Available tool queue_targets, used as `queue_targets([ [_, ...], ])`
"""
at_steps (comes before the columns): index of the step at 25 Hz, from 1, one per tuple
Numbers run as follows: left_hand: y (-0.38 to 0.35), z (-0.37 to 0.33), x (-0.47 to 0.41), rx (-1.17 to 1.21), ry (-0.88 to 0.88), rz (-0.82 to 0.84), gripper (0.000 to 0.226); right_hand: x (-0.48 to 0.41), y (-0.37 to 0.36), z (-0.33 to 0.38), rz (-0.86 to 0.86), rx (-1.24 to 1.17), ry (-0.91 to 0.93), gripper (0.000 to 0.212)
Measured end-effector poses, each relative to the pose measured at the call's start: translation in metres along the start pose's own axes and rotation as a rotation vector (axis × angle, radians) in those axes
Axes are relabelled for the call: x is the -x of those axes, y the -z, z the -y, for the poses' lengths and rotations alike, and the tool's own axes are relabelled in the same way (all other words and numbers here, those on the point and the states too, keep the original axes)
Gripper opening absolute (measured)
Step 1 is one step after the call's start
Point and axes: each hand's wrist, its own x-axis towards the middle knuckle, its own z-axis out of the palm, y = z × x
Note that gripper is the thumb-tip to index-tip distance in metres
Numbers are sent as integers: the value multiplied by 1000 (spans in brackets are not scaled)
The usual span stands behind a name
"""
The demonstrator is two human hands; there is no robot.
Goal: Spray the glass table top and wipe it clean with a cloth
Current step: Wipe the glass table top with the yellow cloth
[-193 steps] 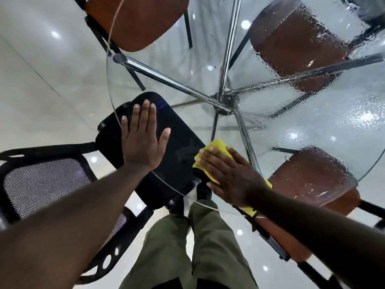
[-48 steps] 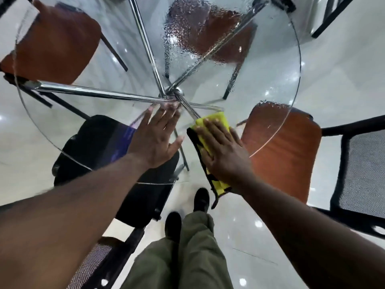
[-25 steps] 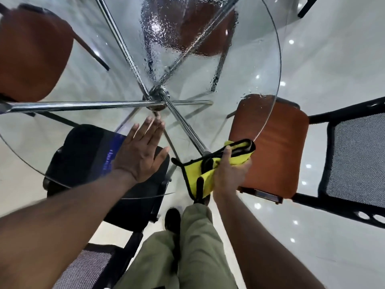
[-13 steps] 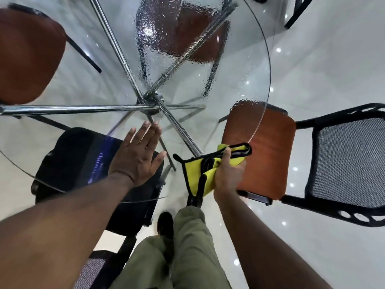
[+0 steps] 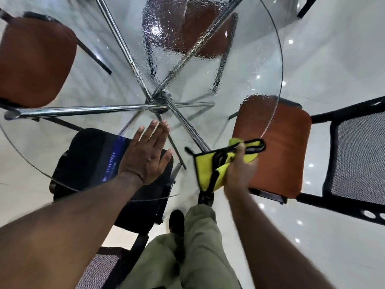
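The round glass table top (image 5: 268,65) fills the upper view, with spray droplets covering its far and right parts. My left hand (image 5: 145,157) lies flat on the glass near the front edge, fingers straight. My right hand (image 5: 239,174) grips a yellow cloth with black trim (image 5: 206,170), bunched and lifted at the table's near right edge. Part of the cloth hangs down below my fist.
Chrome legs (image 5: 83,110) meet at a hub (image 5: 160,101) under the glass. Brown-seated chairs stand at the left (image 5: 35,59), far side (image 5: 200,28) and right (image 5: 279,149). A black chair (image 5: 87,163) sits under my left hand. My legs (image 5: 187,247) stand at the table's edge.
My right hand stopped pressing the cloth flat on the glass, gathered it up and now holds it bunched at the table edge. My left hand stayed flat on the glass.
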Motion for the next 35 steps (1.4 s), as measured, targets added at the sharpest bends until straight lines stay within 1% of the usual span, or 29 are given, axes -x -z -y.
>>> queue_targets([
  [1, -1, 0, 0, -1, 3, 4, 71, 30, -1, -13, 9, 0, -36, 68],
  [3, -3, -2, 1, -8, 9, 8, 70, 67, -3, -25, 12, 89, -115, 64],
  [5, -2, -2, 1, -11, 3, 8, 70, 71, 1, -24, 24, 155, -63, 60],
  [7, -1, 0, 2, -23, 5, 3, 70, 43, 6, -3, 8, 181, 21, 53],
  [8, 0, 0, 2, -24, 5, -2, 70, 17, 5, 11, -7, 231, 52, 54],
  [10, 1, -3, 0, -13, 8, 5, 70, -37, 3, 39, -30, 319, 61, 61],
  [12, 2, -4, 0, 3, 17, 18, 70, -71, -2, 59, 10, 334, 61, 70],
  [13, 2, -3, 1, 2, 23, 22, 71, -72, -6, 62, 23, 340, 79, 74],
  [14, 3, -3, 1, 0, 26, 27, 71, -59, -8, 59, 18, 404, 116, 78],
  [16, 4, -2, 1, 3, 21, 39, 71, -14, -7, 33, 41, 645, 279, 83],
  [18, 4, -2, 0, 17, 18, 41, 71, 16, 1, 11, 145, 953, 543, 80],
  [19, 4, -2, 0, 23, 22, 37, 71, 13, 7, 8, 235, 1082, 697, 77],
  [20, 4, -3, 0, 29, 28, 34, 71, -2, 12, 14, 358, 1169, 897, 76],
  [22, 4, -2, 0, 31, 24, 31, 70, -49, 22, 38, 635, 1276, 1364, 72],
  [23, 4, -2, 0, 25, 15, 28, 70, -74, 23, 55, 740, 1322, 1516, 70],
  [24, 4, -3, 0, 17, 11, 24, 70, -96, 21, 71, 776, 1334, 1558, 68],
  [25, 4, -2, -1, 12, 15, 21, 70, -106, 15, 82, 699, 1314, 1478, 67],
  [26, 4, -2, 0, 13, 20, 22, 71, -102, 5, 85, 526, 1278, 1287, 67],
  [27, 4, -3, 1, 17, 24, 27, 72, -86, -8, 81, 333, 1227, 1046, 68],
  [28, 4, -3, 1, 21, 34, 33, 73, -64, -23, 71, 238, 1184, 875, 69],
  [29, 5, -3, 0, 26, 56, 43, 76, -39, -36, 61, 246, 1198, 835, 70],
  [30, 6, -3, -1, 28, 86, 52, 78, -19, -45, 54, 331, 1230, 945, 70],
  [32, 9, -4, 0, 17, 133, 65, 81, -12, -50, 54, 724, 1259, 1397, 68],
  [33, 10, -4, 0, 9, 139, 64, 81, -29, -57, 68, 868, 1227, 1599, 65],
  [34, 10, -4, -1, 10, 139, 63, 81, -48, -64, 81, 906, 1201, 1688, 64],
  [35, 11, -5, -2, 15, 142, 63, 80, -61, -73, 90, 812, 1201, 1650, 63],
])
